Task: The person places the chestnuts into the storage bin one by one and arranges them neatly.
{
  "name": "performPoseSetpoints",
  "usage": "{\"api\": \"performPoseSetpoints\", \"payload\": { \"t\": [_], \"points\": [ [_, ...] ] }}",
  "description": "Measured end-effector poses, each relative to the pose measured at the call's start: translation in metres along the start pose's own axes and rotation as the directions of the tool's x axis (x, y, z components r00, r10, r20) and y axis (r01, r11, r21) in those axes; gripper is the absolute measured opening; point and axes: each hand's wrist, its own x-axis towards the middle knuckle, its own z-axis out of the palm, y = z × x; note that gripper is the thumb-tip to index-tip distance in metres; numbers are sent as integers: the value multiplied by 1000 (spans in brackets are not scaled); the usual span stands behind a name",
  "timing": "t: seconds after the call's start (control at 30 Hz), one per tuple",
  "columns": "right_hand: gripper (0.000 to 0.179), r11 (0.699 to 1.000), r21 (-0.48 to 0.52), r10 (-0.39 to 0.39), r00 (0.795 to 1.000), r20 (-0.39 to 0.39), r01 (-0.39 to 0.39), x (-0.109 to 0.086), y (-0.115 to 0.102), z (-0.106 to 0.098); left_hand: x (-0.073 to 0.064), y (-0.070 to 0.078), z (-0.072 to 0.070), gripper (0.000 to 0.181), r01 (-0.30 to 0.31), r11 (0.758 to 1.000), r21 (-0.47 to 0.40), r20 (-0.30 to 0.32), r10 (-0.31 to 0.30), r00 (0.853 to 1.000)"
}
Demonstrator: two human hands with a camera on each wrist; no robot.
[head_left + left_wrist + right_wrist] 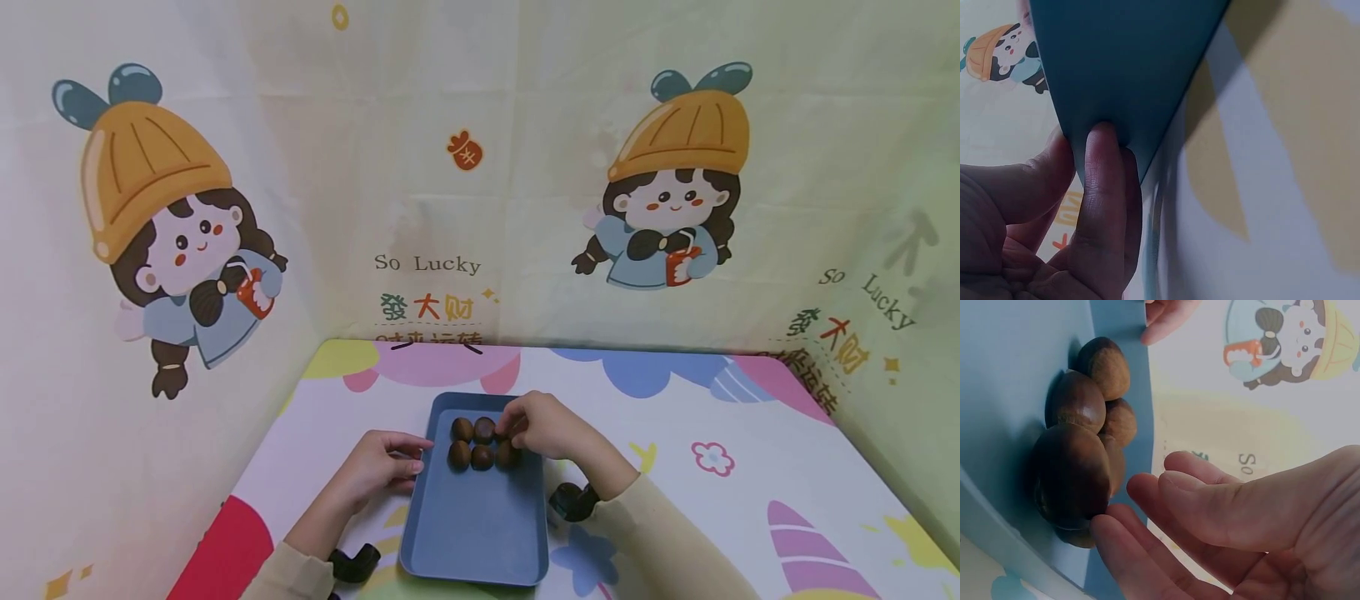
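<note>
We seemed to be lining up chestnuts (483,457) in two rows at the far end of the tray (475,525). Our right hand (545,425), loose and gripping none, touched the rightmost; our left hand (372,467) rested unclenched against the left edge. The next move likely called for lifting clear gently.

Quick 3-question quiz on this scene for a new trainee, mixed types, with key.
1. Fill in the blank: the brown nuts lie in a ___ tray.

2. True or false: the nuts lie at the tray's end nearest the person.

3. Multiple choice: what does the left hand touch?
A) the printed wall
B) the tray's edge
C) a nut

Key:
1. Blue.
2. False; they are grouped toward the far end.
3. B; the right hand is the one at the nuts.
</note>
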Motion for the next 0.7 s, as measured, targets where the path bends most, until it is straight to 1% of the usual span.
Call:
{"api": "performPoseSetpoints", "payload": {
  "t": [0.23, 0.53, 0.7],
  "points": [
    [26, 1000, 16, -3, 1000, -6, 3, -1, -1, -5, -1, 0, 0, 36, -4, 1000, 5, -2, 4, 1000],
    [27, 996, 90, 5, 1000, 4, -5, -7, 6, -15, -2, 0, 1, 36, -8, 1000, 6, -4, 8, 1000],
    [29, 994, 104, 15, 1000, 6, -16, -11, 6, -21, -2, 0, 1, 36, -5, 1000, 9, -10, 5, 1000]
  ]
}}
